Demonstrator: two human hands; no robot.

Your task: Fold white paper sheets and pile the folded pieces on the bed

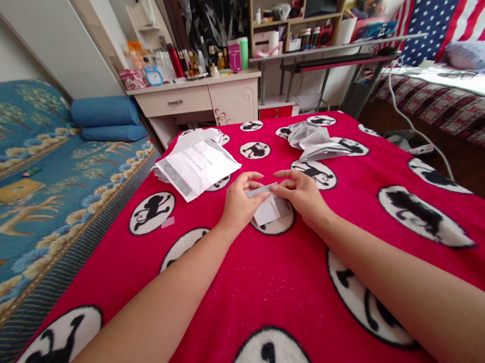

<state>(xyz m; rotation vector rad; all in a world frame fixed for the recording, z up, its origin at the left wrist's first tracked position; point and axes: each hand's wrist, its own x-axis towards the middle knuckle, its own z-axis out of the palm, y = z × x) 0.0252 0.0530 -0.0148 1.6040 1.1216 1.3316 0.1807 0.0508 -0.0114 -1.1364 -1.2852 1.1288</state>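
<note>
Between my hands, over the red patterned blanket (pixel 253 278), is a small white folded packet (pixel 267 210) with a greyish upper edge. My left hand (pixel 246 198) pinches its upper left edge between thumb and fingers. At the upper right corner, my right hand (pixel 300 193) grips it the same way. Beyond my left hand lies a stack of flat white plastic bags (pixel 200 166) with print on the top one. Past my right hand sits a loose pile of folded, crumpled bags (pixel 318 141). A small clear strip (pixel 167 222) rests on the blanket to the left.
A blue patterned sofa (pixel 52 184) runs along the left side. Behind the blanket-covered surface stand a white dresser (pixel 236 98) crowded with bottles and a grey desk (pixel 337 53) below shelves. A white cable (pixel 406 112) hangs beside the bed (pixel 466 86) at the right.
</note>
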